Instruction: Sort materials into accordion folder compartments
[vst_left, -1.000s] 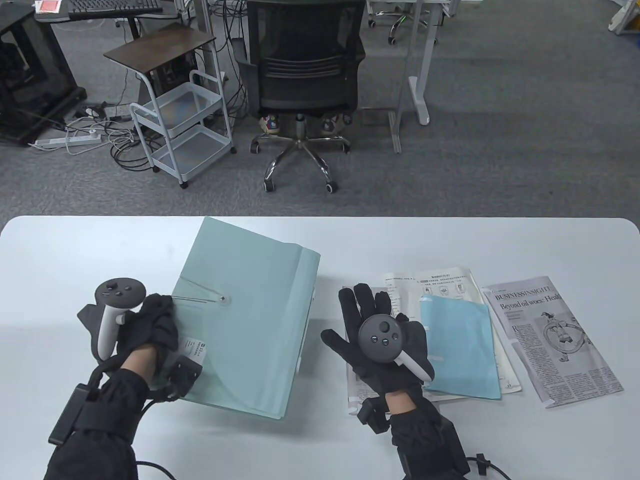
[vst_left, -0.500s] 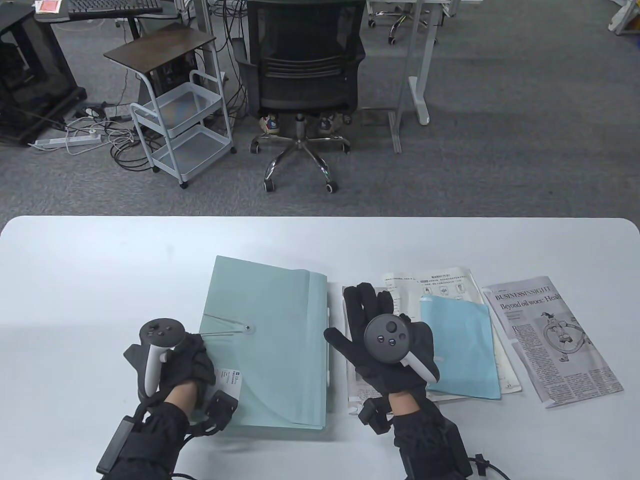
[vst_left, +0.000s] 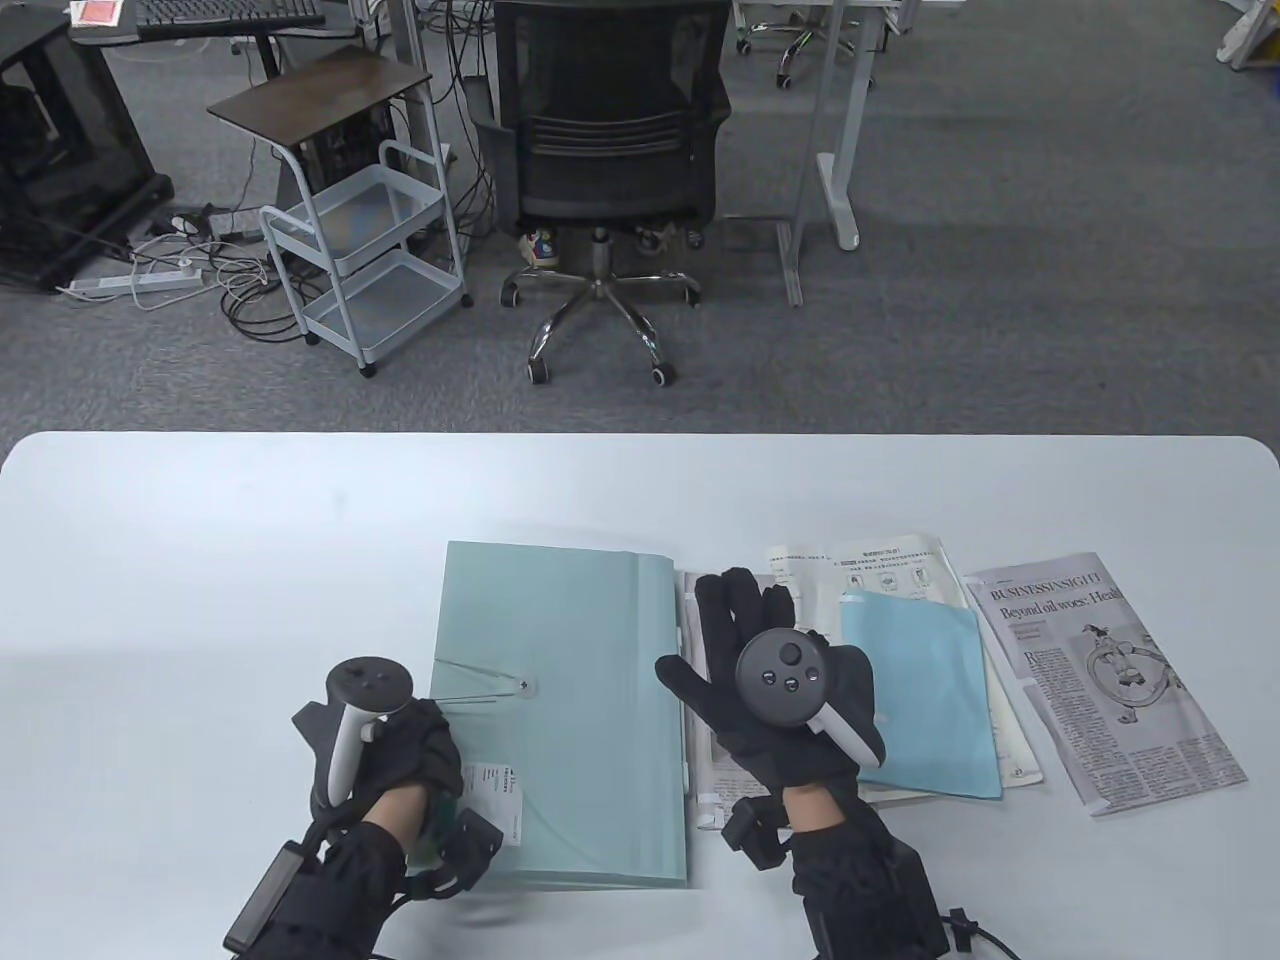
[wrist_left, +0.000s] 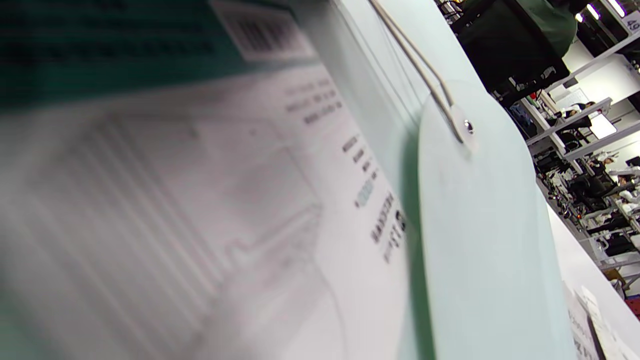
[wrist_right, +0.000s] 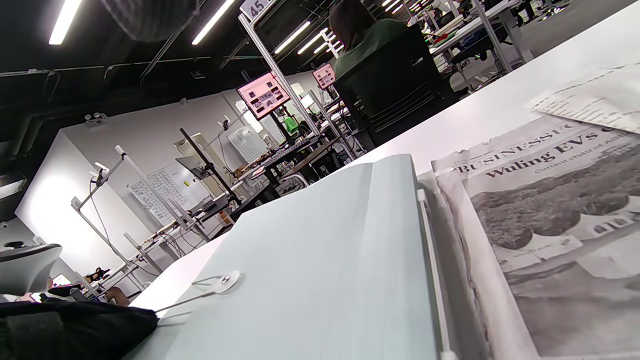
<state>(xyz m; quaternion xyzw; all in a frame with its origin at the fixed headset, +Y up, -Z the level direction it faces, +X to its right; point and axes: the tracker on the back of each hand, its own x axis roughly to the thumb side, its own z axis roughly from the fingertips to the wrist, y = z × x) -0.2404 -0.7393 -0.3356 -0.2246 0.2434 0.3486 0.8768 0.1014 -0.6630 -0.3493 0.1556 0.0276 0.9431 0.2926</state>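
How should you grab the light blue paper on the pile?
Probably pinch the light blue paper at its right edge, coming from the right. It lies flat atop the white sheets, and the right hand covers its left edge.

A black office chair (vst_left: 600, 150) stands on grey carpet (vst_left: 1000, 330).

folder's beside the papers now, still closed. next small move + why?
Probably unhook the elastic cord from its button: the accordion folder lies flat with the flap shut, the left hand grips its corner, and the right hand rests flat on the papers.
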